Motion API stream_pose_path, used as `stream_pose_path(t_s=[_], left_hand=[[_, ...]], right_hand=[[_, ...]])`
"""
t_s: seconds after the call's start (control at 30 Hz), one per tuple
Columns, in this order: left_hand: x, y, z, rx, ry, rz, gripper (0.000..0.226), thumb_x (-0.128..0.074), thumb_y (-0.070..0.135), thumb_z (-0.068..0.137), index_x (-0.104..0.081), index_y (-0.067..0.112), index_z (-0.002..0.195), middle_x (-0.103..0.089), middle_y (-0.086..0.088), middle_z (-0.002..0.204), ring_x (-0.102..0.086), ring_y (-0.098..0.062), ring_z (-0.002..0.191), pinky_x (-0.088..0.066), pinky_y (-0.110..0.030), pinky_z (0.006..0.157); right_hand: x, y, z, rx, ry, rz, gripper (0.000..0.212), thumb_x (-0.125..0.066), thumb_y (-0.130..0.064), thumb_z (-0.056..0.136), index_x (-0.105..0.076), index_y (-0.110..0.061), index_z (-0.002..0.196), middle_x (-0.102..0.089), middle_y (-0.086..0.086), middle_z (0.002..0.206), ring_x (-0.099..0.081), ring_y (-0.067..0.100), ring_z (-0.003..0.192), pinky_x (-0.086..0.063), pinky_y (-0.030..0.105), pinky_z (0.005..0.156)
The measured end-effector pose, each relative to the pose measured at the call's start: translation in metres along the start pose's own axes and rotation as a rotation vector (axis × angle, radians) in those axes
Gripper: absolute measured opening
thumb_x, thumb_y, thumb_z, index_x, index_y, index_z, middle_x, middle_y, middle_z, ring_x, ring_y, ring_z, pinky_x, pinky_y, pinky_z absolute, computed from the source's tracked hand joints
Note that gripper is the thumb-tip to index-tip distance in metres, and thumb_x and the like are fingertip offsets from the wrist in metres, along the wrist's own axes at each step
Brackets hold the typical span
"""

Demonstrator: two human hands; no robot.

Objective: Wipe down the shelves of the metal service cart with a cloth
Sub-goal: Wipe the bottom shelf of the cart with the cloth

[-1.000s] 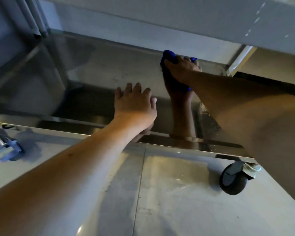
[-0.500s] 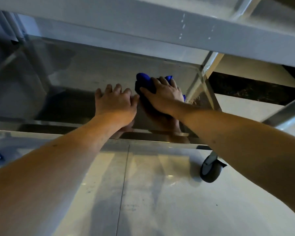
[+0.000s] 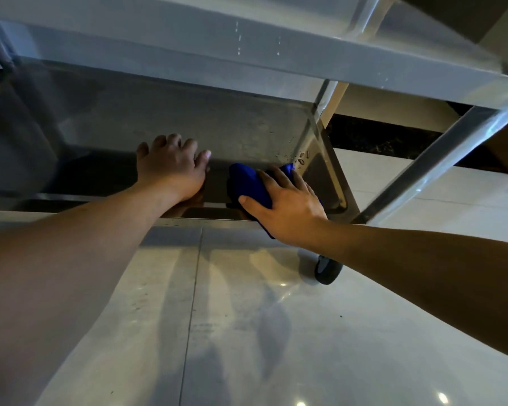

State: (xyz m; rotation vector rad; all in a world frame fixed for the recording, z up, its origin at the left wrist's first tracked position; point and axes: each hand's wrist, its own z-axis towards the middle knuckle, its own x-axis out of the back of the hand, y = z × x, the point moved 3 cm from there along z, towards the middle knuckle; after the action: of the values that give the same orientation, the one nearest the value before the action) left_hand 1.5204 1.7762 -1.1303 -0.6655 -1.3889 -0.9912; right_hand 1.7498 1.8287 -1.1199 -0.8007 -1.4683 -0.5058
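The metal service cart's bottom shelf [image 3: 165, 121] is a shiny steel tray low over the floor, under a higher shelf [image 3: 247, 48]. My right hand [image 3: 288, 209] presses a blue cloth [image 3: 247, 183] onto the shelf's near right corner, partly over the front rim. My left hand [image 3: 170, 168] lies flat on the shelf just left of the cloth, fingers spread, holding nothing. Much of the cloth is hidden under my right palm.
A steel corner post [image 3: 326, 112] rises right behind the cloth, with water drops on the shelf nearby. Another post [image 3: 440, 162] slants at the right. A black caster wheel [image 3: 327, 271] sits below my right wrist on the glossy tiled floor [image 3: 276, 332].
My right hand has drawn the cloth from the shelf's far side toward me to the front rim. My left hand has stayed flat on the shelf. The view has shifted left.
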Motion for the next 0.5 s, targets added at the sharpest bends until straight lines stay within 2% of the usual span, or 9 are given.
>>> stream_pose_path(t_s=[0.37,0.5], left_hand=[[0.006,0.004,-0.010,0.003,-0.041,0.024,0.059,-0.020,0.060,0.099,-0.039,0.028,0.145,-0.031,-0.008,0.158,-0.026,-0.033,0.144,-0.019,-0.056,0.116],[0.008,0.009,-0.008,0.040,-0.080,0.037,0.059,-0.022,0.061,0.099,-0.043,0.026,0.140,-0.033,-0.009,0.156,-0.027,-0.033,0.143,-0.021,-0.057,0.115]], right_hand=[[0.007,0.026,0.013,-0.145,0.048,-0.037,0.077,-0.021,-0.082,0.088,-0.022,-0.041,0.153,-0.025,0.002,0.162,-0.013,0.041,0.148,-0.017,0.060,0.117],[0.012,0.035,0.037,-0.190,0.087,-0.021,0.075,-0.024,-0.081,0.089,-0.028,-0.040,0.151,-0.030,0.003,0.160,-0.018,0.040,0.146,-0.017,0.061,0.116]])
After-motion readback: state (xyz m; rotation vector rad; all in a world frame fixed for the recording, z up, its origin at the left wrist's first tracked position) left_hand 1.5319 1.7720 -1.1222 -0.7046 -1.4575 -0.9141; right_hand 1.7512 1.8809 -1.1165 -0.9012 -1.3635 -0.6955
